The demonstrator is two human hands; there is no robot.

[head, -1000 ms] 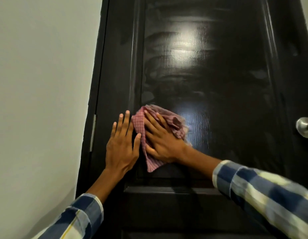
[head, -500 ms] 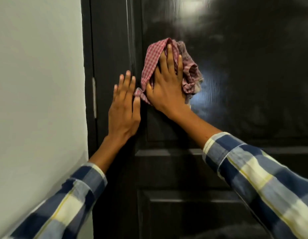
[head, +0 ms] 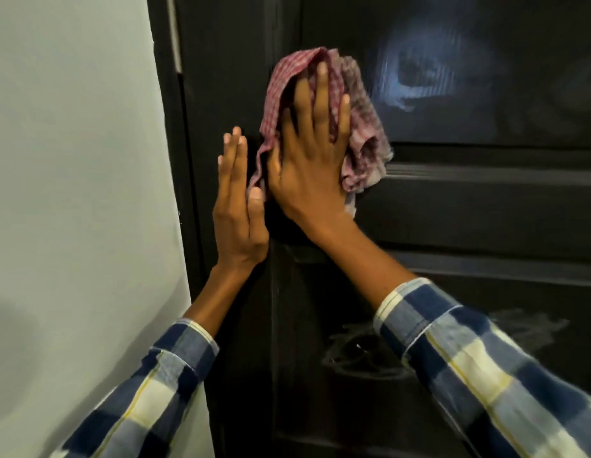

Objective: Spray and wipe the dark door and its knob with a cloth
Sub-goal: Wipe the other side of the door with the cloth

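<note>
The dark panelled door (head: 469,209) fills the right and middle of the head view. My right hand (head: 312,153) presses a crumpled red-checked cloth (head: 360,127) flat against the door's left side, fingers straight and pointing up, near the rail between two panels. My left hand (head: 238,206) rests flat on the door's left stile, fingers straight, just beside the cloth's hanging edge. The knob is out of view, and no spray bottle shows.
A pale wall (head: 76,193) stands on the left, meeting the dark door frame (head: 170,160). A metal hinge (head: 175,34) shows at the frame's top. Faint wipe streaks mark the lower panel (head: 519,325).
The view has dropped down the door, so the knob and bright glare have left the frame. My right hand has turned upright and slid the cloth down to the middle rail. My left hand stays beside it.
</note>
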